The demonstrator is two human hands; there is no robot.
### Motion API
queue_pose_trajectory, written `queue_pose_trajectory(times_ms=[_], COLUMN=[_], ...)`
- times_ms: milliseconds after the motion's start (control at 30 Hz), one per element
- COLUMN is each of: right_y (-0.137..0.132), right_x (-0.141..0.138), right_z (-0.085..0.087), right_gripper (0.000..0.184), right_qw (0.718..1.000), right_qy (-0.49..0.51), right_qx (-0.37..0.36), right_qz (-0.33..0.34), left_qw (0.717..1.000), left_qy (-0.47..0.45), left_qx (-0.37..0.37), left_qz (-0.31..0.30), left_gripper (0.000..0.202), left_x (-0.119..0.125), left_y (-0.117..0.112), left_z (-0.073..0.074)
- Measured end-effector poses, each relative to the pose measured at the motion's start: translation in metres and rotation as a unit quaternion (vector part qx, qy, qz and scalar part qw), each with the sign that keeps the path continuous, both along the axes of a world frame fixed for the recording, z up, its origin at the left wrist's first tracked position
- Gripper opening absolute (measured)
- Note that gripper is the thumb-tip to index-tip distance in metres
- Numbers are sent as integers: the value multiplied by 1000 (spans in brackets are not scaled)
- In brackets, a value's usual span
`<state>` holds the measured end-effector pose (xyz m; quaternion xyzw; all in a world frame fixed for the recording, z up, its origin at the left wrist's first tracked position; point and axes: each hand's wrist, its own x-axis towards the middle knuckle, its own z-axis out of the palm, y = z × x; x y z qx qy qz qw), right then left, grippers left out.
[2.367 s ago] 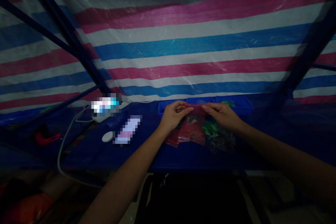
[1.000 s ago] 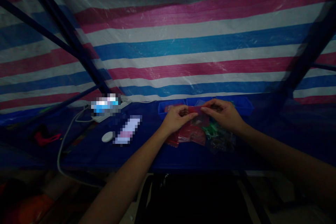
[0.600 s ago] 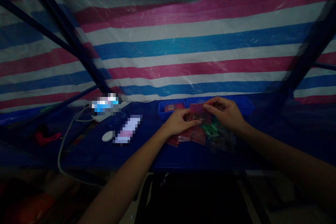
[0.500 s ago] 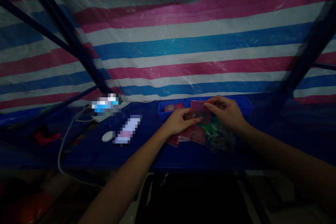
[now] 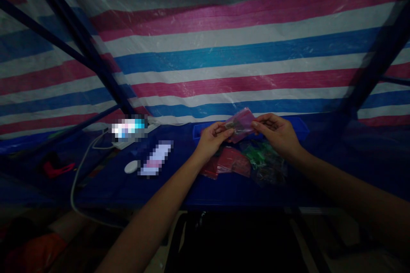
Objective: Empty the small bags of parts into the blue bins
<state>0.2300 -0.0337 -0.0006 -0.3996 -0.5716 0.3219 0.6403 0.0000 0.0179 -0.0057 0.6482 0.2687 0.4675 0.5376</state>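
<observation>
My left hand and my right hand both pinch a small pink-red plastic bag, one at each side, and hold it raised above the blue table. Dark small items show inside the bag. Below it on the table lie more red bags and green bags. Long blue trays stand just behind my hands.
A striped pink, blue and white tarp hangs close behind the table. At the left lie a white power strip with its cable, a small white round object and a red object. Dark frame poles slant at both sides.
Both hands lifted the small bag off the pile and tilted it up toward the tarp. Earlier it was held low over the red bags.
</observation>
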Motion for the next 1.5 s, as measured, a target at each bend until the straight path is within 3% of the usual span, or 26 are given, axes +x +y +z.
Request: queue_pose_trajectory(times_ms=[100, 233, 333, 400, 533, 600, 700, 833, 933, 1000, 1100, 1200, 1300, 1500], right_y=[3, 6, 7, 8, 7, 6, 5, 5, 3, 0, -2, 0, 5, 9], right_x=[2, 3, 3, 2, 1, 1, 1, 1, 1, 1, 2, 4, 6, 8], right_z=[-2, -4, -6, -8, -8, -8, -7, -8, -8, -7, -5, -9, -18, -28], right_gripper=[34, 34, 34, 33, 32, 32, 31, 30, 28, 23, 16, 20, 27, 36], right_qw=[1000, 999, 998, 996, 994, 993, 992, 991, 989, 980, 937, 885, 850, 829], right_qy=[-1, -6, -14, -24, -47, -56, -69, -96, -127, -197, -339, -445, -510, -549], right_qx=[-15, -36, -46, -52, -58, -58, -56, -45, -28, 4, 87, 138, 132, 80], right_qz=[19, 31, 51, 66, 77, 81, 87, 87, 67, 32, -22, -23, 12, 74], left_qw=[999, 985, 964, 941, 858, 827, 805, 772, 743, 750, 764, 756, 751, 748], left_qy=[-4, -5, 48, 123, 340, 409, 461, 483, 475, 465, 477, 497, 512, 529], left_qx=[28, 86, 113, 139, 206, 214, 233, 279, 346, 386, 402, 400, 392, 371], left_qz=[30, 152, 236, 282, 326, 321, 293, 305, 321, 270, 165, 146, 144, 150], left_gripper=[49, 46, 49, 50, 44, 43, 44, 47, 33, 33, 40, 45, 48, 52], left_x=[-7, -26, -44, -55, -68, -70, -70, -69, -65, -59, -50, -44, -42, -40], left_y=[9, 28, 43, 50, 55, 57, 60, 57, 46, 36, 24, 19, 18, 17], left_z=[1, 2, 0, -2, -2, -2, -1, 2, 6, 8, 6, 1, -2, 1])
